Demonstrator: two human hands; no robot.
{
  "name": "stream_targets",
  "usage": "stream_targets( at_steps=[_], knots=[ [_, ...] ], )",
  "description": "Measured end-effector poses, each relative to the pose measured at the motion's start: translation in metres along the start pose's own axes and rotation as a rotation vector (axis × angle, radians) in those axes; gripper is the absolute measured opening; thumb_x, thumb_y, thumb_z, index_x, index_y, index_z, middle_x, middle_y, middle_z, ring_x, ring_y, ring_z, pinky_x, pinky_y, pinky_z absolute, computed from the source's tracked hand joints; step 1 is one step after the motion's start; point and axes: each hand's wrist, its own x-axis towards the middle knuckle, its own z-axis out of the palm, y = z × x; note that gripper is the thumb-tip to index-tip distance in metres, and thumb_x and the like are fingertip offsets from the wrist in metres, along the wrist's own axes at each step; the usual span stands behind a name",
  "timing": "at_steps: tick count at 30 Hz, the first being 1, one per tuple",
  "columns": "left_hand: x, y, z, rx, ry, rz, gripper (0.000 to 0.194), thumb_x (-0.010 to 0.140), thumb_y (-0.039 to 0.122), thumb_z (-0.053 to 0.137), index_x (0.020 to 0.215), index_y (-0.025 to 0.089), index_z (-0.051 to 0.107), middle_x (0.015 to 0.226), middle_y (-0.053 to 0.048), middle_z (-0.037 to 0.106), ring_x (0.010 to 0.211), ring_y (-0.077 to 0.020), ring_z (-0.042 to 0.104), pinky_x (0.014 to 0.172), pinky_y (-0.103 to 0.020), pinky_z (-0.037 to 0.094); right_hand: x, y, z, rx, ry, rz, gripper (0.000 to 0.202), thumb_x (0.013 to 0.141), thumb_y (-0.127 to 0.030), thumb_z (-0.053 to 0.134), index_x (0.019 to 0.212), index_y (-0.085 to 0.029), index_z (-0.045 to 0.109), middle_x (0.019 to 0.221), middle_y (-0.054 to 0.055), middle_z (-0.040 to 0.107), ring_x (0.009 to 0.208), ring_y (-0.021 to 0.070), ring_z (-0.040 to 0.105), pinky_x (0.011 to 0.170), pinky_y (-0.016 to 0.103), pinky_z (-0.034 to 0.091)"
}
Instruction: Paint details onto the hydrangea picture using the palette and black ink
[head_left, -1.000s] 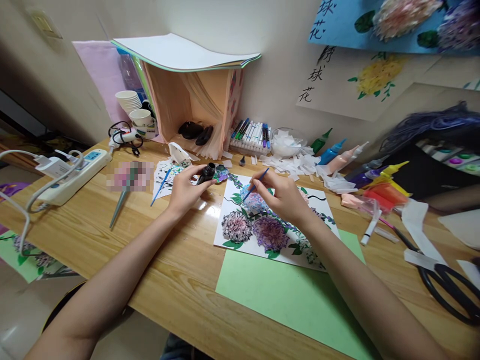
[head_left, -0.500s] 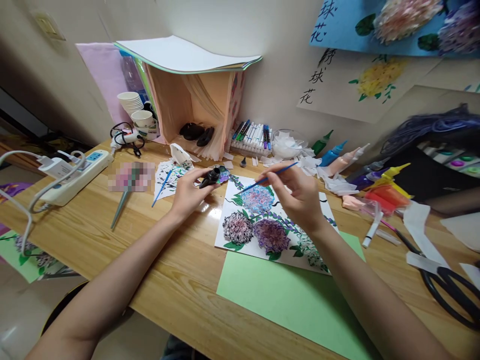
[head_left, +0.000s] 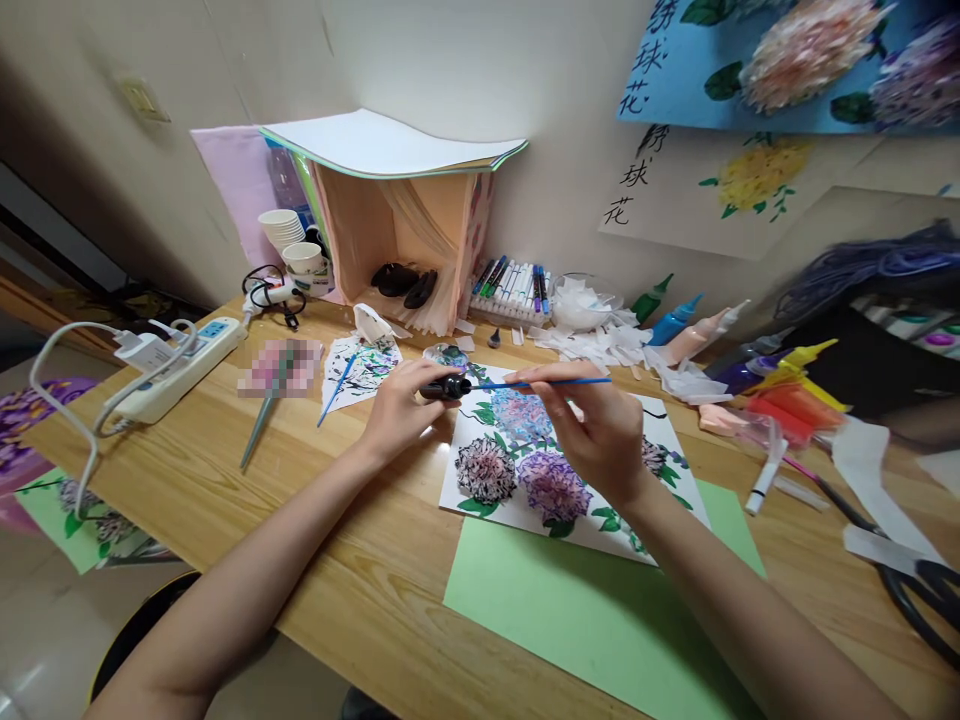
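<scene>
My left hand (head_left: 405, 405) is closed around a small black ink bottle (head_left: 444, 388), tipped so its mouth points right. In my right hand (head_left: 596, 425) is a thin blue paintbrush (head_left: 555, 382), held nearly level in a pinch. The brush's tip is at the bottle's mouth; whether it is inside I cannot tell. Beneath both hands lies a white sheet with a flower painting (head_left: 457, 495), showing pink, purple and blue blooms with green leaves. My right hand and forearm hide part of it. A light green sheet (head_left: 540, 610) lies partly under the painting.
A second brush (head_left: 336, 390) rests on paint-spotted paper (head_left: 334, 365) at left. Further left are a folded fan (head_left: 259, 430) and a power strip (head_left: 180, 370). Markers (head_left: 510, 285), paint bottles (head_left: 679, 318) and paper scraps line the back. Scissors (head_left: 911, 590) lie at right.
The brush tip has moved left from above the painting to the bottle's mouth. My left hand has tilted the bottle over toward the brush. The camera view has shifted slightly.
</scene>
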Motion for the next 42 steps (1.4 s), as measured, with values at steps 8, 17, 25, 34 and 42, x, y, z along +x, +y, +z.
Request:
stream_targets(
  at_steps=[8,17,25,34,42],
  knots=[
    [0.0,0.008,-0.001,-0.015,-0.041,0.048,0.035,0.072,0.013,0.067,0.104,0.025,0.066,0.098,-0.004,0.069,0.091,-0.0198,0.06,0.081,-0.036,0.045,0.0,-0.001,0.005,-0.04,-0.075,-0.103,0.024,0.086,-0.008,0.052,0.105,-0.023,0.055,0.093,0.001,0.07,0.089,0.0124,0.068,0.076,0.024,0.057],
    [0.0,0.008,-0.001,-0.049,-0.044,0.016,0.031,0.073,0.019,0.068,0.104,0.025,0.066,0.099,-0.004,0.069,0.092,-0.0198,0.061,0.082,-0.035,0.045,0.0,-0.001,0.004,-0.039,-0.093,-0.092,0.025,0.086,-0.009,0.051,0.106,-0.024,0.056,0.094,0.001,0.071,0.089,0.0135,0.068,0.074,0.027,0.059],
    [0.0,0.007,-0.001,-0.031,-0.033,-0.024,0.033,0.071,0.015,0.068,0.103,0.025,0.067,0.1,-0.003,0.069,0.092,-0.0198,0.06,0.083,-0.036,0.045,0.0,-0.002,-0.004,-0.004,0.067,0.01,0.018,0.087,-0.015,0.052,0.1,-0.026,0.058,0.091,0.0,0.071,0.085,0.0153,0.069,0.073,0.031,0.059],
    [0.001,0.005,-0.002,-0.025,-0.016,-0.027,0.033,0.07,0.013,0.069,0.101,0.022,0.067,0.099,-0.003,0.069,0.091,-0.0186,0.06,0.083,-0.033,0.044,0.001,0.002,-0.005,0.143,0.158,0.16,0.01,0.088,-0.022,0.052,0.096,-0.023,0.058,0.088,0.002,0.068,0.086,0.0167,0.068,0.068,0.031,0.061],
    [0.001,0.005,-0.002,-0.056,-0.007,-0.037,0.033,0.07,0.017,0.071,0.101,0.026,0.067,0.098,-0.002,0.069,0.091,-0.0188,0.061,0.082,-0.034,0.045,0.004,0.002,-0.005,0.18,0.166,0.182,0.008,0.088,-0.024,0.052,0.094,-0.022,0.058,0.085,0.002,0.067,0.084,0.0163,0.069,0.069,0.03,0.061]
  ],
)
